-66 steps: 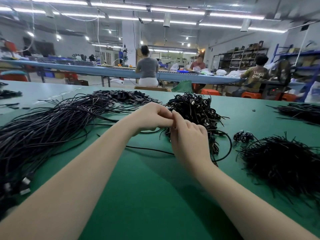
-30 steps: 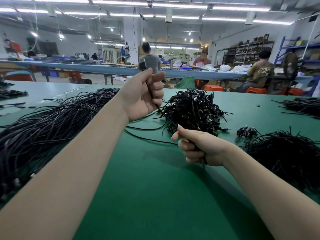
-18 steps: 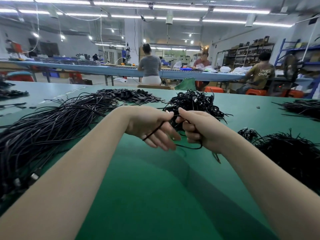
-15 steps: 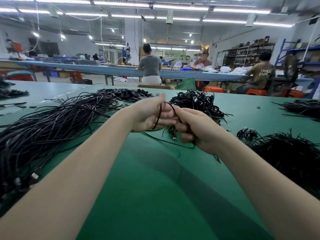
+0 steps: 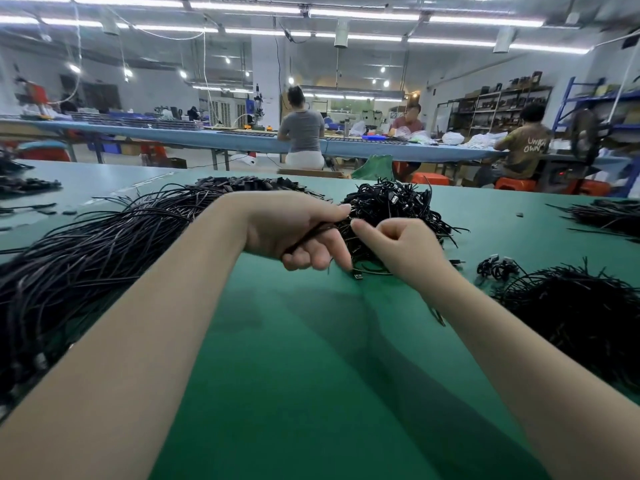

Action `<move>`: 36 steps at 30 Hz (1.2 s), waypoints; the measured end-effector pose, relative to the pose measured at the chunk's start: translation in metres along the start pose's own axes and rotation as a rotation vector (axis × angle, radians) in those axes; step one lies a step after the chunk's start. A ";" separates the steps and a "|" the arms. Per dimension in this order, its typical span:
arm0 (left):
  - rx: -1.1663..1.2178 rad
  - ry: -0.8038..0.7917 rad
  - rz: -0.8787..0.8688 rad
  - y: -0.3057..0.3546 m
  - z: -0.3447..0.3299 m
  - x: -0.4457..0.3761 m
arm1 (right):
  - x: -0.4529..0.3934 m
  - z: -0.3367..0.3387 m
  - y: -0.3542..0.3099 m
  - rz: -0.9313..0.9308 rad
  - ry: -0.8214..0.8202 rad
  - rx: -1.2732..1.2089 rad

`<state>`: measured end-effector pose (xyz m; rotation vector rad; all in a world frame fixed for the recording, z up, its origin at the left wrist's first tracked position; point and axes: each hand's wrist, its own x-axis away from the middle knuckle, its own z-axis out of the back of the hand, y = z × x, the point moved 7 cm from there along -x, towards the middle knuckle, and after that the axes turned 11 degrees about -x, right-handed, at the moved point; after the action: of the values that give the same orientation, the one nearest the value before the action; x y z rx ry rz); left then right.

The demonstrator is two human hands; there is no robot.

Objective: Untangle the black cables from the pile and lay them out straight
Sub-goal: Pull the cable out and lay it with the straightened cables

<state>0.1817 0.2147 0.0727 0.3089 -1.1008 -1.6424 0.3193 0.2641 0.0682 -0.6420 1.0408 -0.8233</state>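
- Left hand clamped on thin black cable; right hand fisted, contents unclear.
- Step: freeing it from tangled black pile.
- Next: lay on left straight bundle.

Place: a factory assembly hall.
Work surface: a long green table held heaped black cables, with a tangled pile at its far side.
Beyond the green table: a long blue bench ran across the room, with 3 workers seated at it on orange stools.
Right of that bench: metal shelving stood loaded with stock.
Overhead: rows of strip lights hung from the ceiling.
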 end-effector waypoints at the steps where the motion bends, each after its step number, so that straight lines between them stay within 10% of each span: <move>1: -0.024 0.046 0.056 -0.004 0.000 -0.005 | -0.003 0.004 -0.006 0.016 0.033 -0.030; 7: 0.393 0.542 -0.112 0.000 0.032 -0.022 | 0.010 -0.035 -0.026 -0.052 -0.295 -0.439; 13: 0.816 0.356 -0.550 0.037 0.038 0.000 | 0.034 -0.063 0.024 -0.344 -0.609 -0.518; 17: 0.727 0.219 -0.590 0.046 0.035 0.013 | 0.023 -0.036 0.051 -0.451 -0.395 -0.311; 23: -0.051 0.104 -0.039 0.004 -0.008 -0.022 | -0.008 0.006 0.008 -0.225 -0.087 -0.225; 29: 0.545 0.512 -0.211 0.001 0.028 -0.030 | 0.011 -0.037 -0.033 -0.091 -0.340 -0.233; 36: 0.801 0.389 -0.335 0.017 0.022 -0.024 | 0.022 -0.051 0.007 -0.286 -0.426 -0.372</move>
<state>0.1863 0.2469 0.0900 1.3316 -1.4032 -1.2575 0.2799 0.2451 0.0328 -1.2466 0.7211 -0.6975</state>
